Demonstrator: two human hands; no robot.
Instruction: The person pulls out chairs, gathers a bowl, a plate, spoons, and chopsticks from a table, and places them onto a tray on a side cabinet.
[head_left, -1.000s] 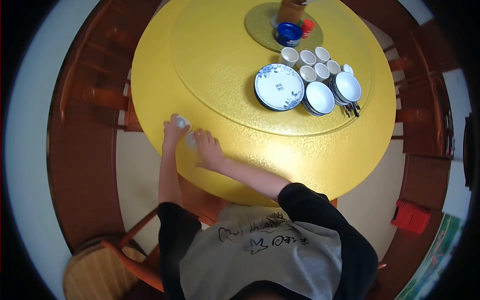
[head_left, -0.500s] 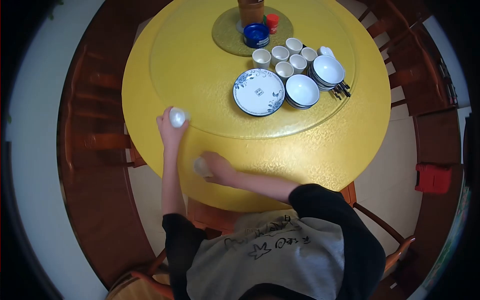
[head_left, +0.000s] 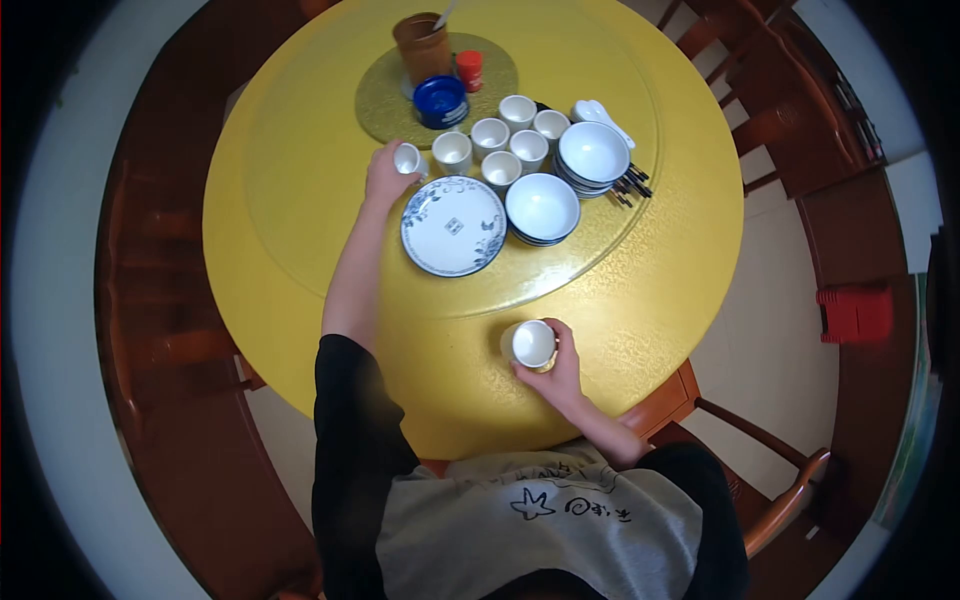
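Note:
My left hand (head_left: 385,178) is closed around a small white cup (head_left: 407,159), just left of several similar cups (head_left: 490,136) and behind the rim of a patterned plate (head_left: 453,228). Near the front of the yellow round table, my right hand (head_left: 558,372) grips another white cup (head_left: 533,344) from its right side, thumb in front. This cup is upright with its mouth facing up, and its inside shows nothing. To the right of the plate stand two stacks of bowls, a nearer one (head_left: 543,208) and a farther one (head_left: 594,152).
At the back, a brown container (head_left: 424,48), a blue round tin (head_left: 441,102) and a red-capped jar (head_left: 469,71) sit on a small round mat. White spoons (head_left: 603,118) and dark chopsticks (head_left: 631,186) lie by the bowls. Wooden chairs (head_left: 770,85) surround the yellow table (head_left: 300,200).
My left hand has carried its cup back and right to the cup group. My right hand has swung to the right with its cup. The whole view has shifted somewhat.

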